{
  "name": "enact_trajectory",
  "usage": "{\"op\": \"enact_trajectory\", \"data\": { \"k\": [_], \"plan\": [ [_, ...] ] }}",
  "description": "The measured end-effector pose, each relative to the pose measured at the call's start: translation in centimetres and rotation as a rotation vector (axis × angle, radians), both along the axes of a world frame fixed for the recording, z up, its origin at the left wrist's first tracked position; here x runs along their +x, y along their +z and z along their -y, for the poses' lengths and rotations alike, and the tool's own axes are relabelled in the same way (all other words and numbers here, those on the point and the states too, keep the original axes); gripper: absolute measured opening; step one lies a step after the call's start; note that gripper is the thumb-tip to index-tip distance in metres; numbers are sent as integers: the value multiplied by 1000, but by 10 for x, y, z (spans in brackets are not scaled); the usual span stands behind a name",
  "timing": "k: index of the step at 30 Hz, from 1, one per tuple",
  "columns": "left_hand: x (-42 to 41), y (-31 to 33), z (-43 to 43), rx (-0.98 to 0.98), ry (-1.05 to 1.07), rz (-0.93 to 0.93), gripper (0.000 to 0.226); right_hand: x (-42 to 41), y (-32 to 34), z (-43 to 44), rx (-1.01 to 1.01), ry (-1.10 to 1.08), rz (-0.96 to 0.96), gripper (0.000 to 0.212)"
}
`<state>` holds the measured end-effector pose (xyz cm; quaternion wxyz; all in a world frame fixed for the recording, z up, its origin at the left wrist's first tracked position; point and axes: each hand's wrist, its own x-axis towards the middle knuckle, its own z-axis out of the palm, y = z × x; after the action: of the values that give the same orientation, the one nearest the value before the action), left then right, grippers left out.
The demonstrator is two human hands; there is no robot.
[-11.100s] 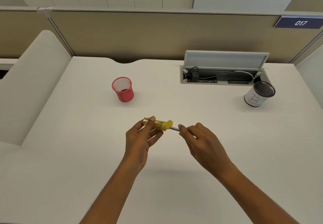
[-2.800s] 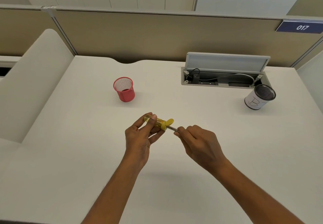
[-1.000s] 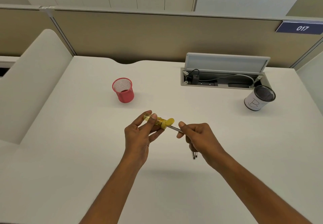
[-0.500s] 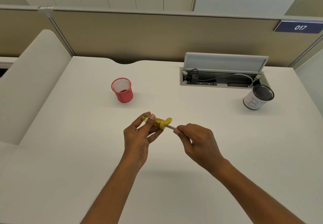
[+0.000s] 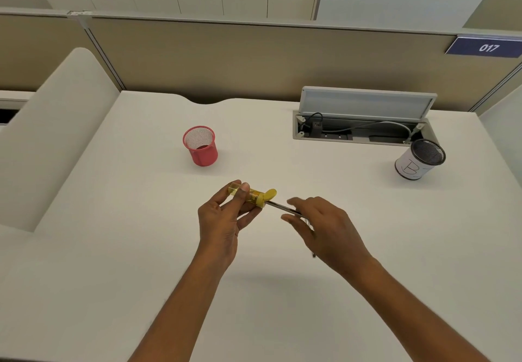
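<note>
1. Nearest us, the left hand (image 5: 223, 220) grips the yellow handle (image 5: 254, 195) of a screwdriver between thumb and curled fingers. It holds it just above the middle of the surface (image 5: 113, 248).
2. The right hand (image 5: 324, 226) meets the metal shaft (image 5: 278, 206) projecting from that handle, with thumb and forefinger either side. It is blurred, so we cannot tell whether they pinch.
3. A thin dark tip (image 5: 313, 254) shows beneath the right hand. We cannot identify it.
4. We judge the work mid-way: the shaft sits at the handle's collar, and its seating or removal remains unfinished.
5. Beyond, a red mesh cup (image 5: 201, 148) stands to the left and a white cup marked B (image 5: 418, 162) far to the right. Both are well apart from the hands, and neither obstructs.
6. At the rear, a cable tray (image 5: 361, 132) lies open under a partition (image 5: 226, 59).
</note>
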<state>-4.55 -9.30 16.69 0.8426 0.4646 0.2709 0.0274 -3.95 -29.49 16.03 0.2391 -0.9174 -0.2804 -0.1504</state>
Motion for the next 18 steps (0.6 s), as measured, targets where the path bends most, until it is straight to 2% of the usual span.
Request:
{"op": "enact_trajectory", "data": {
  "k": [2, 4, 6, 10, 13, 15, 17, 18],
  "plan": [
    [0, 0, 0, -4, -2, 1, 27, 0, -5, 0, -72, 28, 161, 18],
    [0, 0, 1, -13, -7, 2, 29, 1, -6, 0, -42, 22, 161, 16],
    [-1, -1, 1, -25, -5, 1, 32, 0, -4, -3, 79, -2, 25, 14],
    [-3, -2, 0, -37, -13, 15, 42, -2, 9, -12, 501, -124, -486, 23],
    [-4, -3, 0, -32, -22, 24, 43, 2, 19, -15, 617, -271, -832, 36],
    [-3, -3, 1, -14, -28, 22, 39, 3, 22, -14, 738, -290, -1037, 41],
    [-2, -4, 0, -2, -24, 18, 36, 1, 20, -15, 720, -256, -1041, 39],
    [-2, -4, 0, -1, -21, 17, 35, 0, 17, -15, 645, -230, -929, 34]
  ]
}}
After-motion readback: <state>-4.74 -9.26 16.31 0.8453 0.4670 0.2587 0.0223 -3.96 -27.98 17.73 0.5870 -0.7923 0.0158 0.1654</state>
